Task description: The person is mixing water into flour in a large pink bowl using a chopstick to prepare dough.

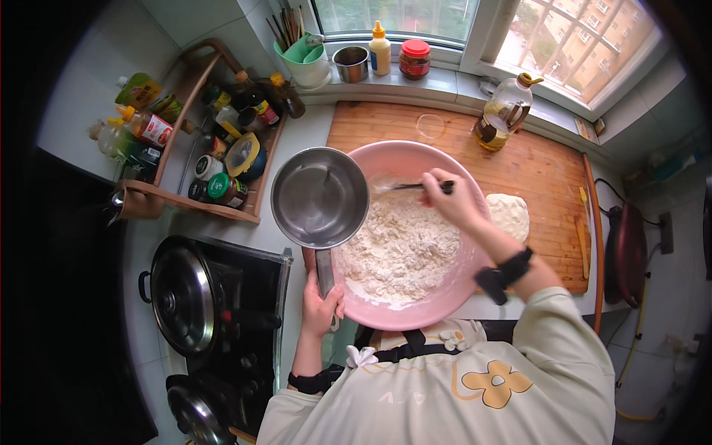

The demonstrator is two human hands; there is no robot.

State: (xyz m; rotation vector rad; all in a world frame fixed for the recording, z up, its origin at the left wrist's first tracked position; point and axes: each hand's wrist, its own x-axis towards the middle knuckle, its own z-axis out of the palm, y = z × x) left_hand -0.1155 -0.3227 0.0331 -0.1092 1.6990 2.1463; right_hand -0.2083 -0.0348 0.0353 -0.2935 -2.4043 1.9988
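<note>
A large pink basin [445, 303] in front of me holds shaggy, crumbly flour dough [403, 239]. My left hand [322, 305] grips the handle of a steel ladle-like dipper [320, 197], whose round bowl overlaps the basin's left rim. A little liquid may sit in the dipper; the shine makes it hard to tell. Over the dough, my right hand [448, 197] is closed around a thin dark-handled utensil [409, 186]. Its far end is blurred by motion at the basin's back left, so its exact kind is unclear.
A wooden board [378, 125] lies under the basin, with a pale dough lump [507, 217] and an oil jug [500, 114] on it. On the left stand a condiment rack [258, 183] and a stove with a lidded pot [183, 295]. Jars line the windowsill [439, 83].
</note>
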